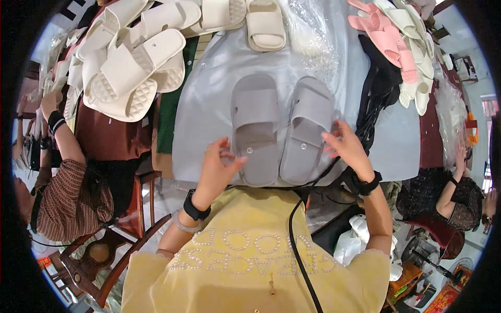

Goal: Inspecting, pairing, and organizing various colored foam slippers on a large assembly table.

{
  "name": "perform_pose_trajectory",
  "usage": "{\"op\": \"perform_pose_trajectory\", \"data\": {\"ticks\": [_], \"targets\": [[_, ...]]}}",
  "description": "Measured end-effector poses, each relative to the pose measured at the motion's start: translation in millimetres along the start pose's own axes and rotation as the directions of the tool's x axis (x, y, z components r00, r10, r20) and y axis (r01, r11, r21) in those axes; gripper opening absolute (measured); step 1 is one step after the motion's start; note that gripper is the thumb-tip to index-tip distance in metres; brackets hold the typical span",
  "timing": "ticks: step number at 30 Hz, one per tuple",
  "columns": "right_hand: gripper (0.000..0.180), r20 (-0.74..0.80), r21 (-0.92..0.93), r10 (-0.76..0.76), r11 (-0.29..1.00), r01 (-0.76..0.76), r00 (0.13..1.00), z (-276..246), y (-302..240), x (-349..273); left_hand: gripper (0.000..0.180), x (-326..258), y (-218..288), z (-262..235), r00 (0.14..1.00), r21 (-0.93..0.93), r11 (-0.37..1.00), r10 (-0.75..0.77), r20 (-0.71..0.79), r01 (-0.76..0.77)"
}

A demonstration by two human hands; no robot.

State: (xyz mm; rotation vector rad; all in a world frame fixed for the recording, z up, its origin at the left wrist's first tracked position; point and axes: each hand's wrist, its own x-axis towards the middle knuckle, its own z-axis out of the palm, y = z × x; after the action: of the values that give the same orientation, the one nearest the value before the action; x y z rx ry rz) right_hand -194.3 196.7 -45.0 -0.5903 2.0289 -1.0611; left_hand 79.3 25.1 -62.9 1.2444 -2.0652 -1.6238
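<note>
Two grey slide slippers lie side by side on a pale grey-blue cloth, toes pointing away from me, each with a small round white mark on its footbed. My left hand (218, 166) is beside the heel of the left slipper (254, 109), its fingers spread and nothing in them. On the other side, my right hand (348, 148) hovers with parted, curved fingers at the outer edge of the right slipper (311, 107). Whether those fingertips touch the slipper I cannot tell. A dark band circles each of my wrists.
Cream slippers (133, 68) are heaped at the far left, and a single cream slipper (266, 26) lies beyond the grey pair. Clear plastic bags (313, 39) sit beside it. Pink slippers (383, 34) are at far right. A black cable (297, 235) crosses my front. People sit at both sides.
</note>
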Motion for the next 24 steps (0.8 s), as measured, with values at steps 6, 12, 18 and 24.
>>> {"op": "perform_pose_trajectory", "data": {"ticks": [6,12,18,24], "targets": [[0.047,0.045,-0.169,0.115,0.980,-0.106,0.992,6.0,-11.2,15.4,0.084,17.8,10.4,19.1,0.983,0.353,0.920,0.185,-0.011,-0.169],[0.040,0.008,-0.014,0.053,0.998,-0.053,0.999,11.2,5.7,6.2,0.076,24.8,18.0,16.0,0.997,0.086,0.995,0.047,0.064,-0.052],[0.036,-0.168,0.297,-0.154,0.934,0.198,0.974,17.8,-4.2,-14.2,0.046,26.8,28.6,8.7,0.987,-0.469,0.875,-0.052,0.155,0.119],[0.035,-0.243,0.439,-0.078,0.880,0.182,0.967,3.4,-19.6,-15.5,0.039,35.9,32.1,2.6,0.980,-0.723,0.669,-0.045,0.194,0.174]]}}
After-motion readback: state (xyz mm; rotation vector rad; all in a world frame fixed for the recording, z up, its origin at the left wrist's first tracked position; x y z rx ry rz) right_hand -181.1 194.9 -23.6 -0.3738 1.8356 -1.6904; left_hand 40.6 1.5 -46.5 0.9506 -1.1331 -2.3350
